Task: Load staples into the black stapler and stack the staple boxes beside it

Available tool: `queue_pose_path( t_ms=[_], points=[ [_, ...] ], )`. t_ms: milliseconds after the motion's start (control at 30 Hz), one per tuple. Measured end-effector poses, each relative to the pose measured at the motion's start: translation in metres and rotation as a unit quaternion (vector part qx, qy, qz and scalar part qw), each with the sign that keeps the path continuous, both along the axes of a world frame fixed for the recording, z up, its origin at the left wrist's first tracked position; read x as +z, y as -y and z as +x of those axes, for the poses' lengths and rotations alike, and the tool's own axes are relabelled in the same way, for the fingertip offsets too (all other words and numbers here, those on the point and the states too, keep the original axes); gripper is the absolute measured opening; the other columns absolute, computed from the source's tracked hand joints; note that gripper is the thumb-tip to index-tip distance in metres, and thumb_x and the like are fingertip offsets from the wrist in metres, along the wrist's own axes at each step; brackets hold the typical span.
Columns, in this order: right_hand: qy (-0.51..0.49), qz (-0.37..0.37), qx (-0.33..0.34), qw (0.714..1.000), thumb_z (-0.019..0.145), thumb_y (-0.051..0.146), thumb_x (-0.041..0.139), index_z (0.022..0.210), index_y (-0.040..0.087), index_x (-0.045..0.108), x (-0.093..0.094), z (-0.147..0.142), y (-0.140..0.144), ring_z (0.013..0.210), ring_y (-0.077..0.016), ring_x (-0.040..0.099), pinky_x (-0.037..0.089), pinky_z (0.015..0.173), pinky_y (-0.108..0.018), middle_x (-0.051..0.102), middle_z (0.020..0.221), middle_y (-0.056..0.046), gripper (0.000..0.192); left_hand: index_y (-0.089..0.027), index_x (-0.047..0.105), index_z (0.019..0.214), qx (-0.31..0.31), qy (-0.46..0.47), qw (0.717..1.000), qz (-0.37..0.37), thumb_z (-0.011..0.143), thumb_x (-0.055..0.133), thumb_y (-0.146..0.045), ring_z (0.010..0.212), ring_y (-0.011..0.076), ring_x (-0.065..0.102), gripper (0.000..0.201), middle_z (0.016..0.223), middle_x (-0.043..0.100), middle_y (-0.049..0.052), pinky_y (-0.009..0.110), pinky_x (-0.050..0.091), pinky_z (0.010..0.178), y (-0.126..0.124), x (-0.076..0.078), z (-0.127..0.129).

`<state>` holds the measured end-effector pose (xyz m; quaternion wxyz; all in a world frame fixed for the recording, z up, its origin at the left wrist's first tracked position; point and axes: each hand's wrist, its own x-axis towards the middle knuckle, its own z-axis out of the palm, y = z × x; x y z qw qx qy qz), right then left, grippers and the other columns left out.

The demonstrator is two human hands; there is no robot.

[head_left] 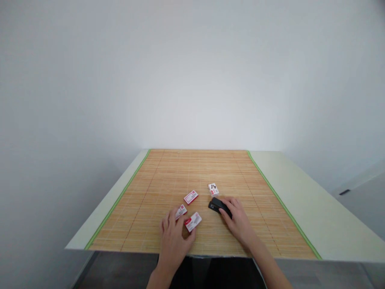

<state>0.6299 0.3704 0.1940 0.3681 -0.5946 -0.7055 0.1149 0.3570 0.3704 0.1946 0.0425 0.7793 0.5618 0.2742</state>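
Both our hands are down on the bamboo mat (168, 168). Our right hand (237, 218) lies over the near end of a black stapler (217, 206), fingers curled loosely about it; whether it grips or merely rests there we cannot tell. Our left hand (173, 237) is partly open, its thumb touching the nearest staple box (193, 221) and its fingertips at a second staple box (181, 211); neither is lifted.

We judge the stapler to be stiff and fairly heavy for its size, with a smooth casing, so it is best taken across its body, thumb on one flank and fingers on the other. The staple boxes look like light card, easily crushed, and are best pinched by their long edges.

A third staple box (191, 197) lies just beyond, apart from the hand. A small white box (213, 189) with a dark picture on it sits just behind the stapler. The mat, edged in green, covers the middle of a pale worktop (315, 208) set against a plain wall.
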Motion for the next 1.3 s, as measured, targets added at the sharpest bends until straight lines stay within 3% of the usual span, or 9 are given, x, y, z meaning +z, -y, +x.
queue_pose_path(
  t_ms=[167,300,467,633,733,867,1067,1200,1300],
  points=[
    [0.003,0.015,-0.014,1.000,0.104,0.036,0.051,0.134,0.031,0.063,-0.006,0.003,0.003,0.113,-0.0306,0.058,0.049,0.100,-0.050,0.063,0.123,-0.010,0.033,-0.026,0.062,0.105,0.028,0.017,0.999,-0.019,0.080,0.073,-0.035,0.135,0.0368,0.046,0.029,0.153,0.048,0.009,0.058,0.039,0.110,-0.011,-0.010,-0.036],
    [0.002,0.013,-0.017,1.000,0.104,0.038,0.050,0.135,0.032,0.062,-0.011,0.002,0.003,0.112,-0.0306,0.058,0.049,0.099,-0.050,0.063,0.123,-0.010,0.034,-0.024,0.057,0.118,-0.015,0.058,0.995,-0.080,0.079,0.074,-0.036,0.126,0.0318,0.056,0.044,0.139,0.059,0.010,0.049,0.044,0.106,-0.025,-0.018,-0.050],
    [-0.020,0.018,-0.027,0.999,0.104,0.039,0.049,0.136,0.033,0.061,-0.021,0.002,0.005,0.115,-0.0307,0.057,0.049,0.102,-0.051,0.063,0.125,-0.009,0.035,-0.024,0.048,0.143,-0.031,0.061,0.992,-0.106,0.078,0.076,-0.040,0.124,0.0311,0.058,0.072,0.133,0.063,0.010,0.048,0.043,0.108,-0.039,-0.011,-0.040],
    [-0.025,0.029,-0.031,0.999,0.105,0.039,0.049,0.136,0.031,0.060,-0.023,0.001,0.006,0.118,-0.0312,0.056,0.047,0.104,-0.053,0.062,0.128,-0.010,0.034,-0.033,0.026,0.161,-0.071,0.036,0.992,-0.095,0.072,0.081,-0.044,0.139,0.0350,0.046,0.105,0.155,0.046,0.010,0.050,0.038,0.113,-0.052,0.004,-0.011],
    [-0.030,0.027,-0.032,0.999,0.105,0.039,0.049,0.135,0.031,0.060,-0.021,0.000,0.006,0.118,-0.0306,0.056,0.047,0.105,-0.052,0.061,0.127,-0.010,0.033,-0.039,0.030,0.160,-0.100,0.006,0.992,-0.083,0.074,0.081,-0.047,0.139,0.0368,0.044,0.100,0.164,0.036,0.006,0.052,0.037,0.113,-0.060,0.006,0.001],
    [-0.032,0.028,-0.031,0.999,0.105,0.039,0.050,0.134,0.030,0.060,-0.019,-0.001,0.006,0.117,-0.0303,0.056,0.048,0.103,-0.051,0.062,0.126,-0.010,0.032,-0.043,0.038,0.156,-0.115,-0.001,0.991,-0.062,0.086,0.070,-0.042,0.129,0.0309,0.051,0.076,0.159,0.045,0.001,0.049,0.039,0.111,-0.061,0.001,0.007],
    [-0.034,0.026,-0.036,0.998,0.104,0.040,0.050,0.133,0.030,0.061,-0.023,0.001,0.006,0.117,-0.0307,0.056,0.048,0.103,-0.052,0.062,0.125,-0.010,0.032,-0.037,0.048,0.150,-0.001,-0.011,0.999,-0.039,0.095,0.060,-0.040,0.128,0.0312,0.050,0.057,0.152,0.053,0.003,0.050,0.038,0.108,-0.050,-0.008,-0.006],
    [-0.036,0.026,-0.040,0.998,0.104,0.042,0.050,0.133,0.031,0.061,-0.023,0.001,0.008,0.117,-0.0319,0.056,0.048,0.103,-0.054,0.062,0.125,-0.011,0.033,-0.032,0.051,0.147,0.111,-0.024,0.993,-0.041,0.097,0.055,-0.045,0.127,0.0340,0.049,0.052,0.151,0.053,0.007,0.053,0.038,0.107,-0.051,-0.010,-0.039],
    [-0.046,0.020,-0.044,0.998,0.104,0.042,0.049,0.134,0.031,0.061,-0.020,0.000,0.010,0.117,-0.0320,0.057,0.049,0.103,-0.053,0.062,0.125,-0.011,0.034,-0.031,0.051,0.147,0.159,-0.041,0.985,-0.045,0.097,0.052,-0.048,0.129,0.0359,0.047,0.053,0.152,0.052,0.009,0.055,0.037,0.106,-0.059,-0.009,-0.067]
  ],
)
